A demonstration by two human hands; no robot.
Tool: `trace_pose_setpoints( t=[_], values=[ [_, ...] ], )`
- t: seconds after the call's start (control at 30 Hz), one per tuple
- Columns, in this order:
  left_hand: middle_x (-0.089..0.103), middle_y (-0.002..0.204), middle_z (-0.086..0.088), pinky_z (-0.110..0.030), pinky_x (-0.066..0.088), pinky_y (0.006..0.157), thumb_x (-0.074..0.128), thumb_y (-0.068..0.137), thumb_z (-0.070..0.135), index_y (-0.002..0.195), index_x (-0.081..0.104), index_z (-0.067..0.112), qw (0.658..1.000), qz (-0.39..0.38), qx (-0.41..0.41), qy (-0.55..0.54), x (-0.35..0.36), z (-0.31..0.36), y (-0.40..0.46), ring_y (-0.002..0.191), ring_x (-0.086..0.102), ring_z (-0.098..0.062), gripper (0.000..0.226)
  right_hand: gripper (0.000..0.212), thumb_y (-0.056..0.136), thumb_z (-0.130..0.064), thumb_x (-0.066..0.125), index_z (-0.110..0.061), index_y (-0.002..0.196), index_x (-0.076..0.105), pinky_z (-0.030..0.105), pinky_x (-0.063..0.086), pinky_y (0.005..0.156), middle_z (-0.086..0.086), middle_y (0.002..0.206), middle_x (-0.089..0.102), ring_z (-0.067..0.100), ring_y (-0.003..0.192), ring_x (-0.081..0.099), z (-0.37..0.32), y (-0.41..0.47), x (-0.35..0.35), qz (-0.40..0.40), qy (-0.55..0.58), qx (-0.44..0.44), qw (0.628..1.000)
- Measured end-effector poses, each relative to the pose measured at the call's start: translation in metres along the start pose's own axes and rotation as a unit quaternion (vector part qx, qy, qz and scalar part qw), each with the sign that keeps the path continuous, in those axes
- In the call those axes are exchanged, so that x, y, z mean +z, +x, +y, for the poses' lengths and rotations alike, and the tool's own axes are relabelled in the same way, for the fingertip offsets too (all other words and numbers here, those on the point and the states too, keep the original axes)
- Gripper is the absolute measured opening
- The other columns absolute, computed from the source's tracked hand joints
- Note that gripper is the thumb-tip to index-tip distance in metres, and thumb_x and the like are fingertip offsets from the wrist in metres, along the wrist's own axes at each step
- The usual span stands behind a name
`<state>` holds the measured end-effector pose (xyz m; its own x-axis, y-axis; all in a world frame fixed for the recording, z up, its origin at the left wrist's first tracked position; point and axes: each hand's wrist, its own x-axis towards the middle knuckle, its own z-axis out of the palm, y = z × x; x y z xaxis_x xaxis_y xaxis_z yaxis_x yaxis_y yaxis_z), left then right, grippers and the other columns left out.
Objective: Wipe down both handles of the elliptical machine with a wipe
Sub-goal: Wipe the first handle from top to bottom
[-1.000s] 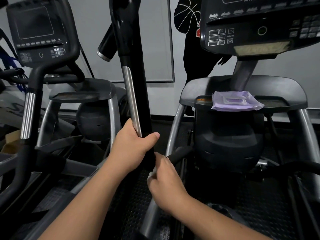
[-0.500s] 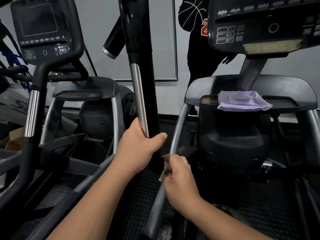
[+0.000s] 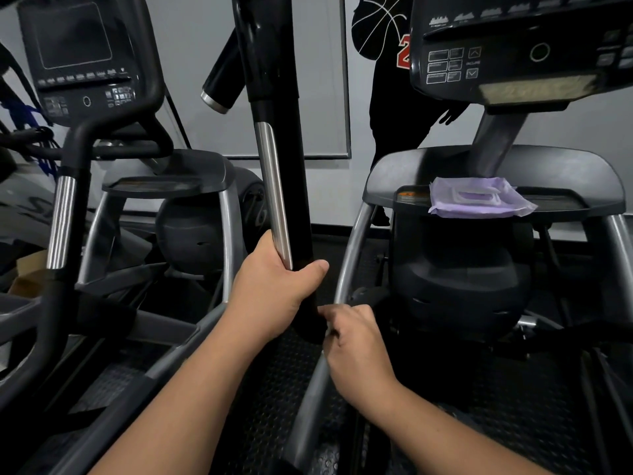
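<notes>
A tall black handle (image 3: 286, 173) with a silver contact strip rises in the middle of the view. My left hand (image 3: 274, 289) is wrapped around its lower part, thumb on the right side. Just below and to the right, my right hand (image 3: 356, 344) is closed on a white wipe (image 3: 328, 329), pressed against the handle's bottom end; only a sliver of the wipe shows. A short black side grip (image 3: 222, 77) with a silver cap sticks out at the upper left of the handle.
A purple wipe pack (image 3: 479, 198) lies on the elliptical's grey shelf (image 3: 387, 173) under the console (image 3: 513, 53). A second elliptical (image 3: 89, 80) stands at left. A person in black (image 3: 387, 97) stands behind. A silver frame tube (image 3: 352, 248) runs beside my right hand.
My right hand with the wipe has shifted slightly up and right along the handle's base. My left hand keeps its grip; the view has drifted a little.
</notes>
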<state>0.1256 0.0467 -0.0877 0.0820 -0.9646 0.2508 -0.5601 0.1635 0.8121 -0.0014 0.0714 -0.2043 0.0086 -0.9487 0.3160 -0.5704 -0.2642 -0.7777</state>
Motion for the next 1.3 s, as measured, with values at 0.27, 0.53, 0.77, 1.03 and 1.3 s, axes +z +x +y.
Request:
trace_pose_setpoints(
  t=[0.27,0.53,0.77,1.03,1.3],
  values=[
    [0.065,0.070,0.015,-0.046,0.058,0.079,0.078,0.072,0.042,0.089,0.055,0.029,1.000,-0.006,-0.004,-0.009,0.000,0.000,-0.001,0.073,0.066,-0.012,0.031,0.042,0.082,0.007,0.054,-0.020,0.106,0.075,0.004,0.037,0.086,-0.027,0.093,0.057,0.006,0.094,0.047,0.010,0.007,0.003,0.013,0.007,-0.015,1.000],
    [0.063,0.068,0.017,-0.048,0.058,0.078,0.076,0.068,0.045,0.087,0.054,0.029,1.000,-0.001,-0.012,-0.014,0.002,0.000,-0.001,0.072,0.065,-0.013,0.033,0.033,0.088,0.000,0.052,-0.019,0.105,0.073,0.012,0.040,0.087,-0.011,0.103,0.065,0.009,0.100,0.052,0.019,0.012,0.004,-0.022,0.008,0.001,1.000],
    [0.065,0.071,0.013,-0.047,0.058,0.079,0.076,0.068,0.045,0.087,0.055,0.031,1.000,0.000,-0.012,-0.017,0.002,0.000,-0.002,0.073,0.066,-0.013,0.032,0.032,0.088,-0.001,0.055,-0.020,0.102,0.076,0.024,0.044,0.096,-0.013,0.102,0.066,0.010,0.101,0.053,0.027,0.020,0.000,-0.018,0.011,0.033,0.999],
    [0.065,0.073,0.009,-0.047,0.057,0.079,0.079,0.072,0.041,0.087,0.054,0.029,1.000,0.008,-0.013,-0.005,0.002,0.001,-0.002,0.075,0.066,-0.015,0.031,0.033,0.088,-0.002,0.054,-0.023,0.104,0.075,0.022,0.047,0.092,-0.012,0.104,0.067,0.007,0.104,0.059,0.024,0.024,-0.005,-0.065,0.010,0.007,0.998],
    [0.066,0.074,0.009,-0.045,0.057,0.080,0.080,0.073,0.039,0.088,0.055,0.028,1.000,0.014,-0.018,-0.005,0.002,0.003,-0.004,0.076,0.066,-0.014,0.031,0.040,0.085,0.001,0.053,-0.023,0.106,0.077,0.012,0.045,0.093,-0.019,0.108,0.069,-0.005,0.103,0.061,0.027,0.017,-0.002,-0.031,0.061,0.028,0.997]
  ],
)
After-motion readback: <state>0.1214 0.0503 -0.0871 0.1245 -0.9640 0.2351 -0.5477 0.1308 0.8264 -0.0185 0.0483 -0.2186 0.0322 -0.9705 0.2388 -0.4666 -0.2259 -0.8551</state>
